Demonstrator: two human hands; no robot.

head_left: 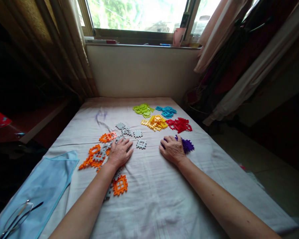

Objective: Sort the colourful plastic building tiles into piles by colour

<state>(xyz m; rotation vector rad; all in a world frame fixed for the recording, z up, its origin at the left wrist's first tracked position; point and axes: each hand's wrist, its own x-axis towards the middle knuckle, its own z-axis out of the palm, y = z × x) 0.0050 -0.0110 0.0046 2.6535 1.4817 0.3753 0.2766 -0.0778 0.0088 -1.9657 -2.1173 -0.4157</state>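
Left hand [120,152] palm down, fingers loosely spread, over grey pieces [141,144] mixed with orange pieces [120,185]. Right hand [173,150] partly covers purple pile [188,146] on sheet [149,199], near red pile [179,125]; palm hidden, grip can't be told.

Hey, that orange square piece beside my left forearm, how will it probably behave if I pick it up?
The orange square piece is probably light, given its open window holes. It looks likely to be stiff, since its toothed edges keep a crisp outline. Rolling seems unlikely with that square, notched shape.
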